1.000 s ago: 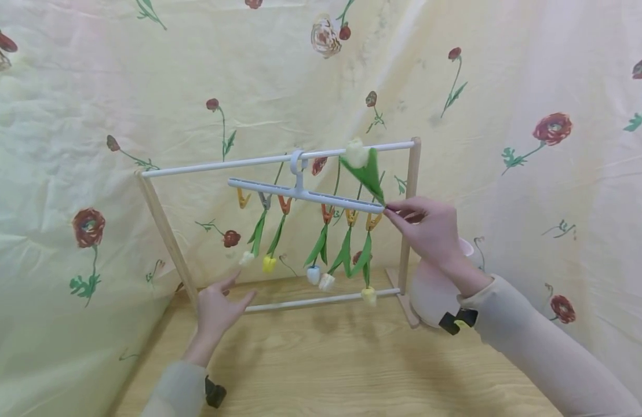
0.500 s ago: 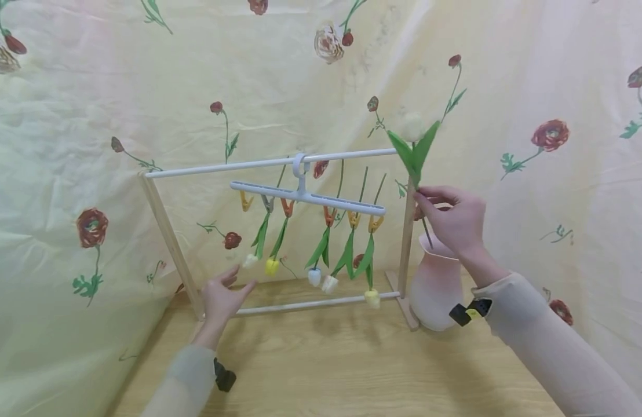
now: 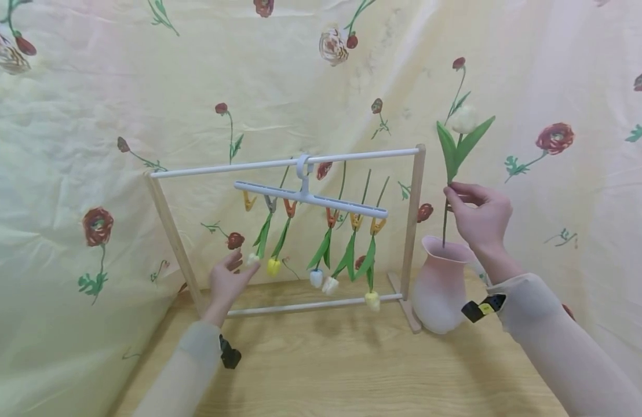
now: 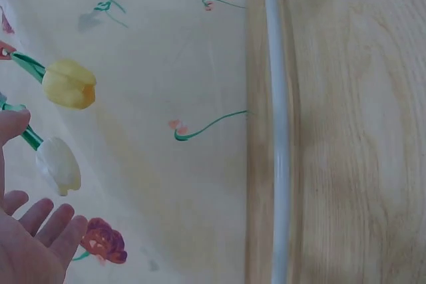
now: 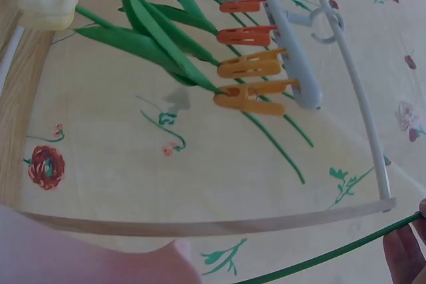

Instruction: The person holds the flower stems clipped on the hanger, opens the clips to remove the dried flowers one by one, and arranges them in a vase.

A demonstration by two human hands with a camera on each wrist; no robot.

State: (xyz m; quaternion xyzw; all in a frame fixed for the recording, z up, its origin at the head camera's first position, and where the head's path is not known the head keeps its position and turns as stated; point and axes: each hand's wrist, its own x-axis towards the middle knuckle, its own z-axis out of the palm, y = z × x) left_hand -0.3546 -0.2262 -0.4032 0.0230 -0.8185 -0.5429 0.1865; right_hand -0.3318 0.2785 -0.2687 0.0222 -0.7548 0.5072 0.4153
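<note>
My right hand pinches the stem of an upright white tulip with two green leaves. The stem's lower end is at the mouth of a pink and white vase; whether it has entered is hard to tell. My left hand has its fingers spread beside a white tulip that hangs head down, with a gap between them in the left wrist view. That tulip and several others, including a yellow tulip, hang from coloured clips on a pale hanger.
The hanger hooks over the top bar of a rack with wooden posts. Its leftmost yellow clip bears no flower. The vase stands just right of the rack on a wooden table, with a flowered cloth behind.
My right hand has carried the white tulip rightward from the hanger's right end to above the vase, turning it upright. My left hand has risen slightly towards the hanging white tulip.
</note>
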